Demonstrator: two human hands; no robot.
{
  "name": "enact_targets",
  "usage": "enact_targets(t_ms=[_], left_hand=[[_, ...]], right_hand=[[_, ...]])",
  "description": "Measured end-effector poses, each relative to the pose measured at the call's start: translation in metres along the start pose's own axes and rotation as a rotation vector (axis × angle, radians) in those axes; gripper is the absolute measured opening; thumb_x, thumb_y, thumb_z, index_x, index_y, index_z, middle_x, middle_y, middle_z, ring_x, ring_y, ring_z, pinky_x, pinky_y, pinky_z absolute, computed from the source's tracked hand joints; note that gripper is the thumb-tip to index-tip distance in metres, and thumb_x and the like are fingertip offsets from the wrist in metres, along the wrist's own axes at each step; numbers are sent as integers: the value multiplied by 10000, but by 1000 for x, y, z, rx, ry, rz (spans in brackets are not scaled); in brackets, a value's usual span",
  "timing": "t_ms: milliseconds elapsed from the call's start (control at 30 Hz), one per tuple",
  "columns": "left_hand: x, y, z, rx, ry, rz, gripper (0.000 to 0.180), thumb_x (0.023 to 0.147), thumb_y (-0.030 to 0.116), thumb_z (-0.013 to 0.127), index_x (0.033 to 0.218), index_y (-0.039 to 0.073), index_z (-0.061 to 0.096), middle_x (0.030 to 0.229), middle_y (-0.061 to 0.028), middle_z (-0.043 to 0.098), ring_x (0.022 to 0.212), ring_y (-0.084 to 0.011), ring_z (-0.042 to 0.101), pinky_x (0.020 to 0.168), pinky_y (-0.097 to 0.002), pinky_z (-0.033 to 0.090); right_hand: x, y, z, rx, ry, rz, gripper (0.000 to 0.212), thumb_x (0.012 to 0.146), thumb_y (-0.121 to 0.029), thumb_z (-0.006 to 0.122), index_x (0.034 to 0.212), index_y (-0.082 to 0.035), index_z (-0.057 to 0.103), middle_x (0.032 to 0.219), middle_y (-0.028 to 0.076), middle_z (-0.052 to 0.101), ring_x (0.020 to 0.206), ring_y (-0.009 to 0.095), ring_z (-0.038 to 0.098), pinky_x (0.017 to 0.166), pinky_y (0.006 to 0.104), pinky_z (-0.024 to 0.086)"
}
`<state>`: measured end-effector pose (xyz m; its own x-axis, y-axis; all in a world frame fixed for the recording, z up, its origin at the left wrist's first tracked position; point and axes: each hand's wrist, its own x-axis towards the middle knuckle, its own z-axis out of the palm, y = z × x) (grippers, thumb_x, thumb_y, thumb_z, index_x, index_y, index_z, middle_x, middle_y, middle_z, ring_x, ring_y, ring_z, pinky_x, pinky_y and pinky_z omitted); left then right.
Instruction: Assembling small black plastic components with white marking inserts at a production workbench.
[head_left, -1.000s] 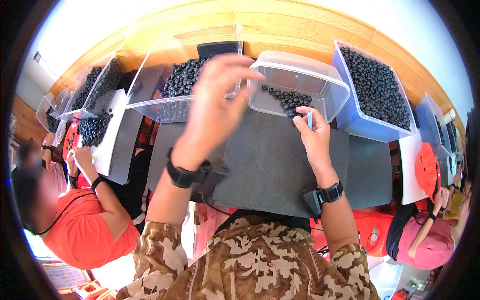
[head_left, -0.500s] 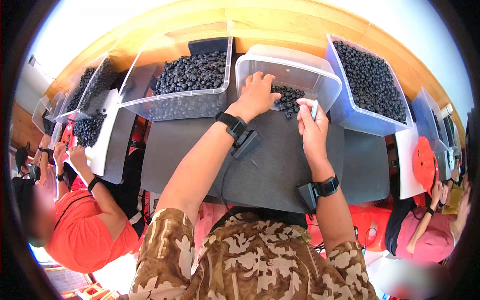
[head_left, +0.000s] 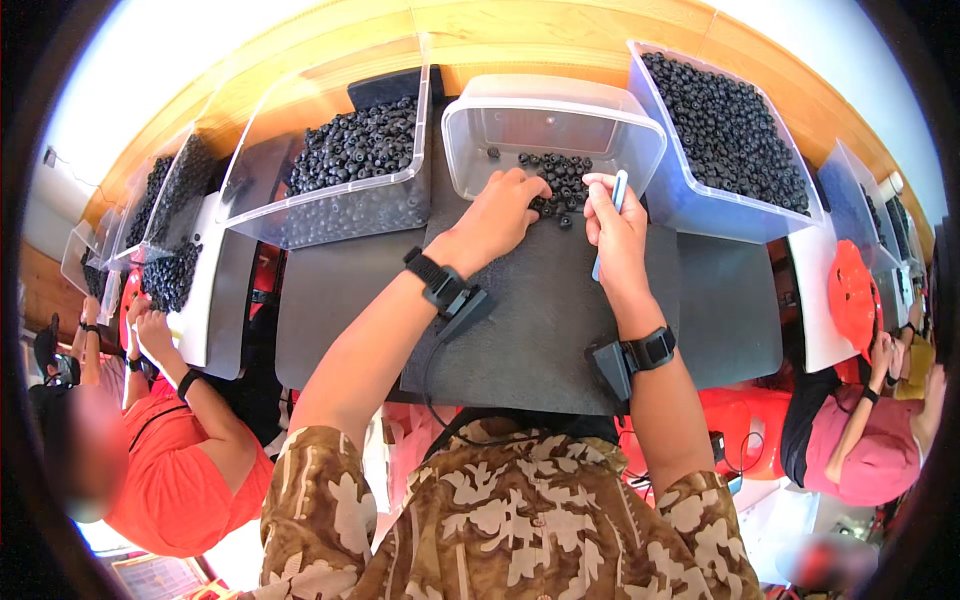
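A clear plastic bin lies tipped with its mouth toward me, and small black ring-like pieces are heaped at its lower rim and spill onto the dark tabletop. At the left edge of this heap is my left hand, fingers curled in and thumb near the index finger; whatever is between the fingertips is hidden. My right hand grips a slim light-blue pen-shaped tool, which stands upright in it. Its thumb and index finger are close together beside the heap's right side.
Clear bins full of black pieces flank me, a left bin and a right bin. A co-worker in a red shirt sits at left, another in a pink top at right. Cabled black devices are strapped to my wrists.
My left hand has drawn back out of the tipped bin, and its spread fingers have curled in. The heap looks more scattered. My right hand still holds the blue tool in nearly the same place.
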<state>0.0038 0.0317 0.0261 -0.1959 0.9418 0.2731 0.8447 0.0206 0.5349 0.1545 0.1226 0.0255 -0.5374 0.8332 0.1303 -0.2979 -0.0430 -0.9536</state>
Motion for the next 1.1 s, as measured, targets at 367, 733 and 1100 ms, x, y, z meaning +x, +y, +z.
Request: enact_targets(t_ms=[367,733,1100], left_hand=[[5,6,-31,-32,16,254,310,788,53,646,1092,32,587,1060,-156,595,1049,-340,545,938,-405,416],[29,-16,7,145,100,-244,510,807,254,692,1243,68,505,1232,-213,484,1160,-401,461,970,-453,407],[35,-15,15,7,254,-128,429,814,189,684,1189,51,527,1117,-202,523,1077,-369,512,922,-409,433]], right_hand=[[2,2,-1,28,25,35,150,940,-178,554,993,-55,621,653,-31,494,475,26,379,409,182,281],[4,6,0,-245,98,-23,135,906,-181,591,948,-58,626,661,-46,500,518,25,414,454,198,316],[7,13,-6,-275,101,-22,137,895,-186,595,939,-60,623,665,-49,499,521,23,412,464,198,322]])
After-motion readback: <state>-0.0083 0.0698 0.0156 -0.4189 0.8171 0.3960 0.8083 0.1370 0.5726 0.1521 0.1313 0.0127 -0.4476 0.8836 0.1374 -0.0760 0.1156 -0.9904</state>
